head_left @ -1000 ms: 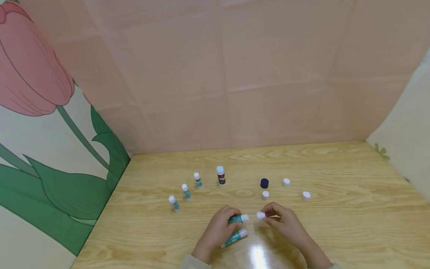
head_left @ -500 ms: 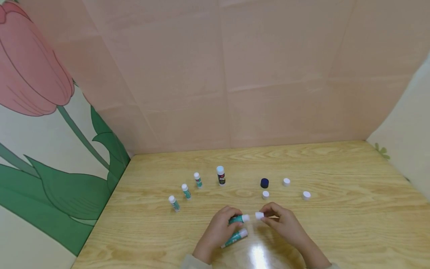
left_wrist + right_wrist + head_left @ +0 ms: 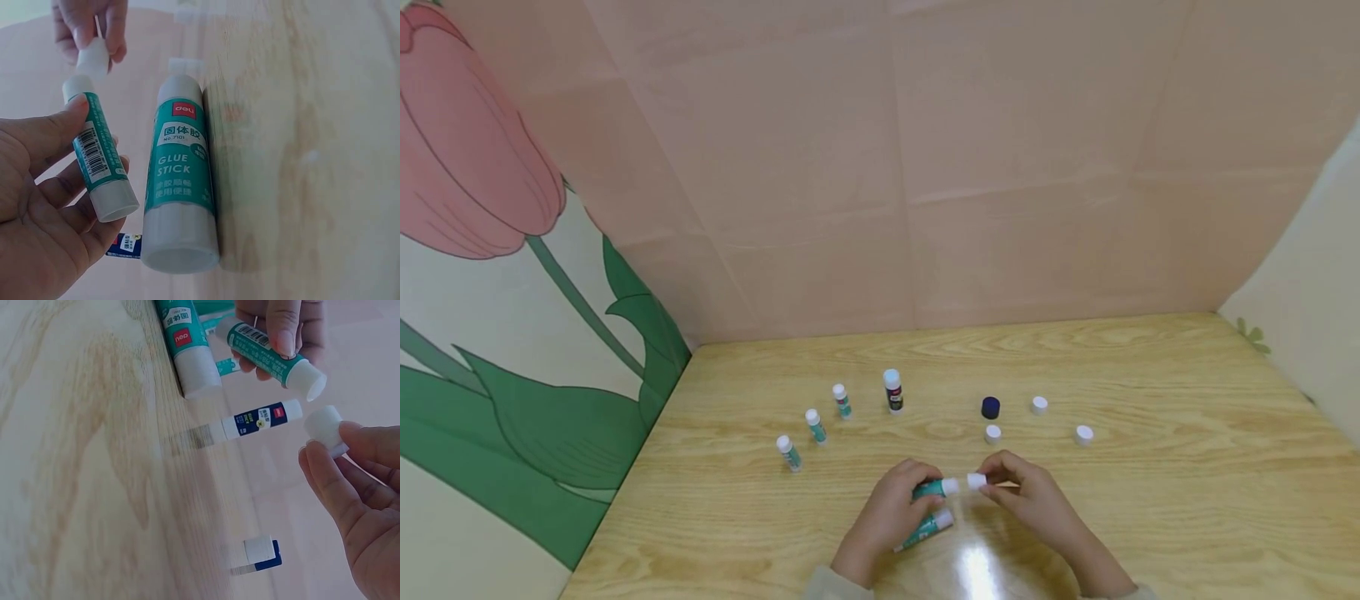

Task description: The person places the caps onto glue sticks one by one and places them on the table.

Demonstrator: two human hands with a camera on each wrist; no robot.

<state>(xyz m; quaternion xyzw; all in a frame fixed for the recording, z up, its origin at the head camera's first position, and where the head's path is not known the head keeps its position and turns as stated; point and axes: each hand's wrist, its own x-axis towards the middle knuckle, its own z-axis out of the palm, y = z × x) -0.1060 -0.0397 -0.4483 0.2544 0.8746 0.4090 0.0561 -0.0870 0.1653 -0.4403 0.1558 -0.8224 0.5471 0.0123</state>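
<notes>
My left hand (image 3: 891, 508) grips a small teal-and-white glue stick (image 3: 97, 150) between thumb and fingers, its white end pointing right. Facing that end, a white cap (image 3: 325, 428) is pinched between the thumb and fingertips of my right hand (image 3: 1033, 500). A narrow gap separates cap and stick in the head view. Just below the left hand, a larger teal glue stick (image 3: 180, 175) lies on its side on the table; in the head view the hand partly hides it.
Three small teal glue sticks, one of them the nearest stick (image 3: 789, 454), stand at the left. A dark-labelled glue stick (image 3: 893, 392) stands behind the hands. To the right are a dark blue cap (image 3: 991, 408) and white caps (image 3: 993, 434), (image 3: 1039, 405), (image 3: 1084, 435) on the wooden table (image 3: 1187, 500).
My right hand has brought the white cap slightly left, narrowing the gap to the glue stick. The left hand has barely moved and keeps its grip.
</notes>
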